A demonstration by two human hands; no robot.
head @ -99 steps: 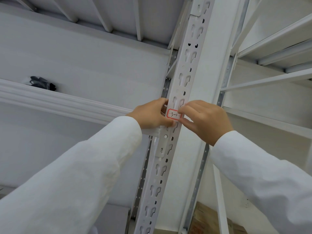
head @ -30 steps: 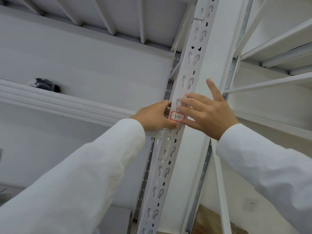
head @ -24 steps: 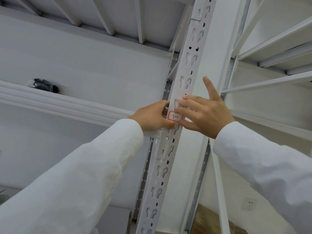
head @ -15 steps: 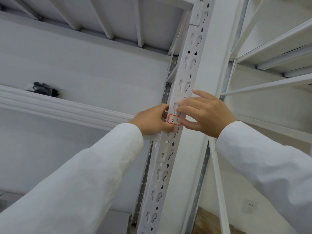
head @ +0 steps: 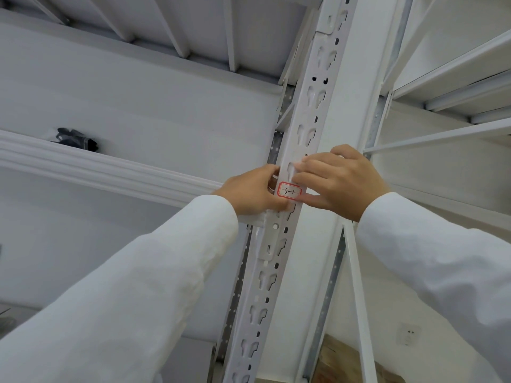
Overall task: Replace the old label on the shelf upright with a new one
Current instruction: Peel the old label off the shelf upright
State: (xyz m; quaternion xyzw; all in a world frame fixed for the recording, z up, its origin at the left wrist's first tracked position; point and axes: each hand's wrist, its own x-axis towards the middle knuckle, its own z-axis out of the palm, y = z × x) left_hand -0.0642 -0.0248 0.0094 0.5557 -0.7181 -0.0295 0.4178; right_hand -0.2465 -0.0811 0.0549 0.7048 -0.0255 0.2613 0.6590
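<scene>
Pressing a red-bordered label [head: 289, 191] onto the white shelf upright [head: 304, 128].
My left hand [head: 253, 190] and right hand [head: 341, 179] flank it, fingertips touching its edges.

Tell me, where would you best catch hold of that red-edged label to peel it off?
Probably at a corner of the label, picked up with a fingernail from the right side. It lies flat on the upright, so only an edge can be lifted, and the left hand crowds its left edge.
</scene>
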